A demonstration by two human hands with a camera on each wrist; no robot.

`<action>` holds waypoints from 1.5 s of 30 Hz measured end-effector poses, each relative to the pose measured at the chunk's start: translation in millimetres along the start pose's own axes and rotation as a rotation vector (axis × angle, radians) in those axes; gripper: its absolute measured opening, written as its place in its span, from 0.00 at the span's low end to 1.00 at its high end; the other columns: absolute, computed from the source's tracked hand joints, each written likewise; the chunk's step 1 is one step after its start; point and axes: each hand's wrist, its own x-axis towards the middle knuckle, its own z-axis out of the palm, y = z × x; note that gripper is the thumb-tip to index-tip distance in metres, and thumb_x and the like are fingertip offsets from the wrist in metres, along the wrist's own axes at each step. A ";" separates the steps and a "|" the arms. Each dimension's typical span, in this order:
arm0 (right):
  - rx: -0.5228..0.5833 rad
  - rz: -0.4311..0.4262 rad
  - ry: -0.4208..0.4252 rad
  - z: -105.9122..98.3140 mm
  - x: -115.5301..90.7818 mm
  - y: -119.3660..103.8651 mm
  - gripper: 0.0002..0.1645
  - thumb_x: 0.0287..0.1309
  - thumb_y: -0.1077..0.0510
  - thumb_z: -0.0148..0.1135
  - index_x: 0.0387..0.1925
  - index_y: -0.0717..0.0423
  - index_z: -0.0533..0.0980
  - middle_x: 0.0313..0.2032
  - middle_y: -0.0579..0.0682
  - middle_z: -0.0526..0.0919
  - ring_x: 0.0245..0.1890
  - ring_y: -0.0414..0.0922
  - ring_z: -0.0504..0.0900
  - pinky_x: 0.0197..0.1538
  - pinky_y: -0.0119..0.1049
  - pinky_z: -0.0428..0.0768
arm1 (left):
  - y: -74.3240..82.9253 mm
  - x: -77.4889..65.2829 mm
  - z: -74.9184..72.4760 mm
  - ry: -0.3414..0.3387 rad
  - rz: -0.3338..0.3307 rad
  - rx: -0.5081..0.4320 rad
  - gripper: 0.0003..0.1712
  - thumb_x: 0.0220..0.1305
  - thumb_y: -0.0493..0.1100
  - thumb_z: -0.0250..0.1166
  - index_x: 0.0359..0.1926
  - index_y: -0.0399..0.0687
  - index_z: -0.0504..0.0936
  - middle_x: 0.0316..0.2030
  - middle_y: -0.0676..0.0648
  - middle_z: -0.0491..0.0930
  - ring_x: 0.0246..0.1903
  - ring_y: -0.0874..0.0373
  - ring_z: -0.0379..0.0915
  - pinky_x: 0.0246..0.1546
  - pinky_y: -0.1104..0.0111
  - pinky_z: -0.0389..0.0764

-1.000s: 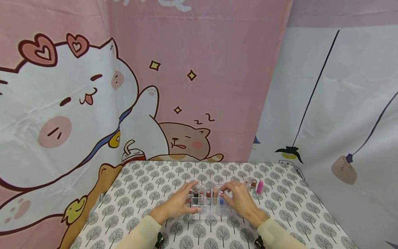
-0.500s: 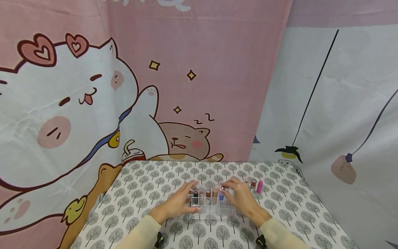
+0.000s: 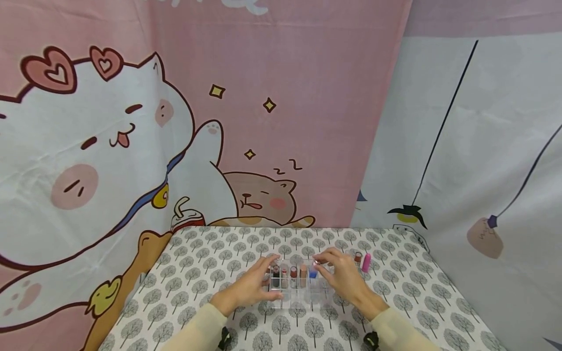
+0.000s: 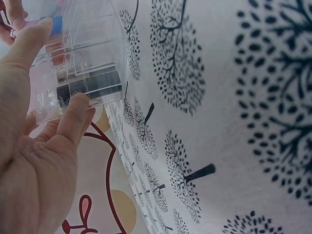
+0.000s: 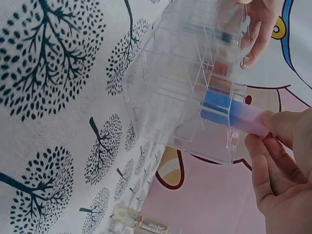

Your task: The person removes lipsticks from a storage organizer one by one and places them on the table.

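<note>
A clear divided lipstick organizer (image 3: 287, 298) stands on the table. Its back row holds several tubes, among them a black one (image 3: 276, 279) and a tan one (image 3: 303, 276). My left hand (image 3: 248, 286) grips the organizer's left end, thumb toward me and fingers round the side. The right hand (image 3: 346, 275) pinches the pink end of a blue-and-pink lipstick tube (image 5: 222, 111) between thumb and fingers. The tube's blue end is inside a back-row compartment, its pink end sticking out. Whether it touches the compartment's bottom is hard to tell.
Right of the organizer stand a brown-capped lipstick (image 3: 358, 258) and a bright pink tube (image 3: 366, 263). A small clear tube with lettering (image 5: 140, 220) shows low in the right wrist view. A tree-print cloth (image 3: 210, 261) covers the table; printed curtains (image 3: 333, 122) hang behind.
My right hand has shifted slightly up and to the right, still pinching the tube, and more of the tube's blue part shows. The left hand has stayed on the organizer.
</note>
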 end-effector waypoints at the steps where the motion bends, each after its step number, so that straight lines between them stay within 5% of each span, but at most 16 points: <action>1: -0.015 0.007 -0.007 -1.7 1.2 -2.0 0.16 0.61 0.67 0.87 0.50 0.56 0.93 0.44 0.49 0.93 0.37 0.42 0.93 0.40 0.38 0.98 | -0.1 0.1 -0.1 0.001 0.000 0.000 0.66 0.71 0.56 0.86 0.95 0.69 0.52 0.84 0.35 0.65 0.74 0.31 0.83 0.73 0.55 0.93; 10: -0.094 0.088 -0.039 -16.5 7.8 -11.2 0.17 0.59 0.66 0.89 0.49 0.58 0.93 0.44 0.49 0.95 0.39 0.45 0.94 0.43 0.43 0.99 | 0.9 0.3 -1.7 0.003 0.006 0.012 0.67 0.70 0.58 0.86 0.95 0.67 0.51 0.84 0.35 0.66 0.73 0.31 0.84 0.73 0.55 0.93; 36: -0.115 0.087 -0.011 -45.7 11.8 -2.1 0.18 0.58 0.68 0.89 0.49 0.60 0.92 0.43 0.51 0.95 0.37 0.46 0.94 0.39 0.41 0.99 | 5.3 -2.0 2.6 0.005 -0.013 -0.053 0.66 0.71 0.52 0.86 0.95 0.66 0.52 0.87 0.34 0.62 0.80 0.32 0.76 0.78 0.55 0.89; 45: -0.125 0.060 0.006 -57.7 14.4 1.7 0.19 0.57 0.70 0.89 0.49 0.62 0.92 0.43 0.53 0.95 0.35 0.45 0.95 0.37 0.41 0.98 | 7.1 -4.6 2.5 0.011 -0.017 -0.027 0.67 0.69 0.54 0.87 0.95 0.70 0.52 0.88 0.34 0.62 0.76 0.31 0.81 0.74 0.56 0.91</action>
